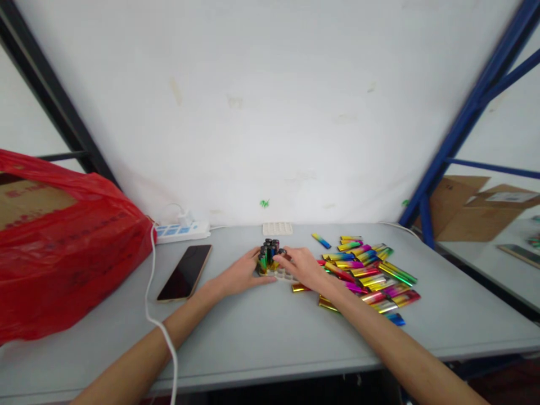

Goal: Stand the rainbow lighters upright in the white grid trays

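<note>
In front of me stands a white tray with holes (pixel 286 274), partly hidden by my hands. Several shiny lighter cases (pixel 270 251) with dark open-looking tops stand upright in its left part. My left hand (pixel 244 273) is closed round the tray's left side, thumb along the front edge. My right hand (pixel 304 267) reaches over the tray's right part, its fingers closed on a lighter case (pixel 282 253) beside the upright group. Right of my hand, a loose pile of lighter cases (pixel 371 275) in gold, red, purple, green and blue lies flat, partly covered by my forearm.
A second white tray (pixel 277 228) lies against the wall. To the left are a phone (pixel 185 273), a power strip (pixel 181 230), a white cable (pixel 152 281) and a red plastic bag (pixel 84 253). Blue frame bars (pixel 464 124) and a cardboard box (pixel 476 208) stand at the right.
</note>
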### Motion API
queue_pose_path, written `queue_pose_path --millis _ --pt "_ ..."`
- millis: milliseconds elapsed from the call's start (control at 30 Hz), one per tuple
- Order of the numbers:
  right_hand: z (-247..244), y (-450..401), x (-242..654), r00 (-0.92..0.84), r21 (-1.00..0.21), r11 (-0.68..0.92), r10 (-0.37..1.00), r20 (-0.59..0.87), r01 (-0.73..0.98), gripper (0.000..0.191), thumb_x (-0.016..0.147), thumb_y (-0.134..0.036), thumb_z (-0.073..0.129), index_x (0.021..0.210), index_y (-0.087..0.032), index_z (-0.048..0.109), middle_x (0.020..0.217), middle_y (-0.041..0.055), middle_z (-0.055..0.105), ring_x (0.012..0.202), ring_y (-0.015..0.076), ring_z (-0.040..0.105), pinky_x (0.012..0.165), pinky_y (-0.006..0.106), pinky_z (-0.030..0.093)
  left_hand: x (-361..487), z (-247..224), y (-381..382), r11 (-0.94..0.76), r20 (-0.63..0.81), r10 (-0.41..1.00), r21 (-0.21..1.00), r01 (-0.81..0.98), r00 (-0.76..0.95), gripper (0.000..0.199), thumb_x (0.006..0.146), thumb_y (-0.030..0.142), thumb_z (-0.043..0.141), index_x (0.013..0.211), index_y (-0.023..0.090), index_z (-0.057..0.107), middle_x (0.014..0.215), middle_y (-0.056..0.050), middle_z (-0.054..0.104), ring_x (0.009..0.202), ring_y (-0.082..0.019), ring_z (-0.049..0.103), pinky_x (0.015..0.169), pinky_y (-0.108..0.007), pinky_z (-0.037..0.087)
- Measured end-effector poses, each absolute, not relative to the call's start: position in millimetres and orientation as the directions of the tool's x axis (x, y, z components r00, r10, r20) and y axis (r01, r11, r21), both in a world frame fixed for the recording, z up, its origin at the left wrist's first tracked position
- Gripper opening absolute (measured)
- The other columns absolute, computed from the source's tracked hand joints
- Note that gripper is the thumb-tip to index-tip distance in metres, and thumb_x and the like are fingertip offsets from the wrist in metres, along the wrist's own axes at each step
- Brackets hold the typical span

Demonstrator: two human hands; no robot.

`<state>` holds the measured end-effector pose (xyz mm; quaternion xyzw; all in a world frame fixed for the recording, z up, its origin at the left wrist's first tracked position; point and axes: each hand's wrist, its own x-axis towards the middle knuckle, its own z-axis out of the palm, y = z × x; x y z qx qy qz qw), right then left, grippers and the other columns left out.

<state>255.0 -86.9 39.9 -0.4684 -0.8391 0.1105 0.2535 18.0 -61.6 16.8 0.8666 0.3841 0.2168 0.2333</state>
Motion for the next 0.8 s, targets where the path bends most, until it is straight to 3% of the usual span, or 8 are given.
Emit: queue_pose_path --millis 167,267,433,600,800 --pt "38.3 -87.0 241.5 -0.494 -0.167 0.576 0.791 0.36 0.8 0.046 0.11 -0.054 0.051 0.098 -0.015 0.072 0.095 0.0134 0.08 0.091 0.0239 0.073 0.085 0.033 0.043 17.2 13.4 -59.7 -0.623 0.237 0.749 0.571 0.535 0.619 0.066 0.087 0.055 0.082 0.143 0.025 0.063 0.152 -0.012 0.061 0.141 -0.035 0.058 0.127 -0.048 0.039" --pt "41.8 -88.6 237.6 -0.497 -0.122 0.575 0.78 0.38 0.809 0.052 0.109 -0.059 0.05 0.093 -0.015 0.072 0.09 0.0126 0.079 0.087 0.0234 0.073 0.087 0.035 0.04 16.2 11.1 -58.3 -0.634 0.242 0.739 0.564 0.528 0.629 0.056 0.089 0.055 0.08 0.136 0.027 0.069 0.152 -0.009 0.061 0.141 -0.034 0.058 0.128 -0.046 0.039" --pt "51.0 -81.3 254.1 -0.484 -0.188 0.621 0.736 0.474 0.761 0.058 0.116 -0.053 0.033 0.085 -0.018 0.068 0.084 0.0078 0.076 0.077 0.0194 0.066 0.084 0.035 0.037 17.2 13.6 -58.5 -0.598 0.246 0.776 0.579 0.554 0.581 0.079 0.084 0.059 0.083 0.15 0.024 0.058 0.154 -0.014 0.061 0.142 -0.037 0.057 0.127 -0.051 0.041" --pt "70.3 -64.4 282.8 -0.452 -0.243 0.693 0.655 0.606 0.679 0.071 0.114 -0.054 0.011 0.077 -0.022 0.062 0.073 0.0062 0.069 0.07 0.0194 0.058 0.085 0.037 0.039 19.5 18.6 -59.5 -0.574 0.221 0.791 0.59 0.567 0.571 0.085 0.081 0.062 0.084 0.151 0.024 0.057 0.157 -0.015 0.058 0.145 -0.041 0.056 0.129 -0.053 0.039" --pt "130.0 -108.2 338.3 -0.182 -0.382 0.62 0.654 0.734 0.686 0.07 0.112 -0.062 0.018 0.076 -0.023 0.064 0.071 0.0052 0.065 0.071 0.02 0.059 0.08 0.035 0.046 18.7 16.1 -55.3 -0.579 0.205 0.793 0.547 0.605 0.574 0.08 0.082 0.068 0.08 0.146 0.024 0.061 0.154 -0.015 0.06 0.142 -0.041 0.058 0.128 -0.053 0.041"
